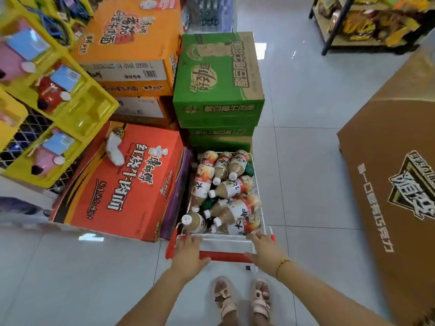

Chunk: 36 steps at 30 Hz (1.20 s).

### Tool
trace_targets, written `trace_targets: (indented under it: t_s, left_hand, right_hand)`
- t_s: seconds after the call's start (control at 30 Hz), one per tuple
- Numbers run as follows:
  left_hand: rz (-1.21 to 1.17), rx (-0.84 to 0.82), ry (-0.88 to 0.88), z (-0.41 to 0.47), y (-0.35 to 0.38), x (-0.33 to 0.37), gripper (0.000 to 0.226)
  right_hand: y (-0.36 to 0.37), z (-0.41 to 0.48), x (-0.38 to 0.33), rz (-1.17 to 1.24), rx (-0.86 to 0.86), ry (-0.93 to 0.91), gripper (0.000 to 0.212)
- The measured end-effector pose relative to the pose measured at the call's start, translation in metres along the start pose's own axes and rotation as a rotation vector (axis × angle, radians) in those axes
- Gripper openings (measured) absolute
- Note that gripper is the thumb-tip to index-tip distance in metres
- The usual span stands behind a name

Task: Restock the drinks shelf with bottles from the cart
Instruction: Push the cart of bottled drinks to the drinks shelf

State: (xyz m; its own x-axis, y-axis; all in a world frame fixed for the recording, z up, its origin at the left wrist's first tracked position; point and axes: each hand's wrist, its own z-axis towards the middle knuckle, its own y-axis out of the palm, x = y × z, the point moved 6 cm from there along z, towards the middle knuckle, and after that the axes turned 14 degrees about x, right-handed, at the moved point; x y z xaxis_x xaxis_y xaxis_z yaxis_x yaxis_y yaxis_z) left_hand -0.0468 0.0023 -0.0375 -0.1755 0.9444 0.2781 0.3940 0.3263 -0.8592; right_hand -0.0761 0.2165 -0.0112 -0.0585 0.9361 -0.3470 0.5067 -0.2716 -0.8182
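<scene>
So, on the far left stands a yellow rack [89,107]. Next to it are big noodle boxes piled on the floor: a red box [122,184] low down, orange boxes [131,43] behind it, and green boxes [219,74] just past the cart. I think they are stock waiting to be put out.

The cart [223,235] is parked right up against those boxes. The bottles [235,208] lie on their sides in a heap inside it, most likely because they were just dropped in to be moved. One bottle with a white cap [195,222] lies in the near left corner.

The left hand [188,251] lies flat over the red handle [223,256]. Its fingers [191,240] are stretched forward to the white rim, just below that capped bottle. It holds no bottle.

The right hand [267,252] is stretched out the same way, thumb spread wide. Its fingers [255,236] reach the rim beside the nearest bottle, and it holds nothing too. Both arms are long and straight, pointing at the cart.

On the far right is a big brown box [388,161]. I cannot pick out the drinks shelf, and no bottle has left the cart yet.
</scene>
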Motion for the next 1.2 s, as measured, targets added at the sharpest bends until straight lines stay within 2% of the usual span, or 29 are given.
trace_targets:
  t_s: [0.17, 0.27, 0.37, 0.47, 0.8, 1.0, 1.1, 1.2]
  left_hand:
    - [0.121, -0.008, -0.037, 0.002, 0.035, -0.006, 0.073]
    - [0.089, 0.152, 0.023, 0.000, 0.047, -0.007, 0.104]
    - [-0.041, 0.341, 0.007, 0.004, 0.053, -0.011, 0.092]
    - [-0.067, 0.393, -0.006, 0.003, 0.059, -0.006, 0.090]
    - [-0.039, 0.295, -0.024, -0.033, 0.091, 0.044, 0.097]
    - [-0.030, 0.243, 0.045, -0.053, 0.113, 0.091, 0.075]
    - [-0.058, 0.213, 0.069, -0.057, 0.123, 0.123, 0.059]
    - [-0.100, 0.186, 0.076, -0.056, 0.132, 0.153, 0.047]
  right_hand:
    - [0.032, 0.016, 0.002, -0.050, -0.110, -0.010, 0.059]
    - [0.057, 0.015, 0.010, -0.063, -0.170, -0.035, 0.051]
    - [0.072, 0.014, 0.014, -0.171, -0.086, -0.142, 0.047]
    - [0.076, 0.013, 0.021, -0.212, -0.008, -0.191, 0.047]
    - [0.072, -0.032, 0.064, -0.232, 0.020, -0.246, 0.048]
    - [0.076, -0.064, 0.114, -0.159, 0.085, -0.156, 0.049]
    - [0.072, -0.079, 0.145, -0.150, 0.158, -0.112, 0.064]
    - [0.067, -0.093, 0.176, -0.116, 0.202, -0.034, 0.068]
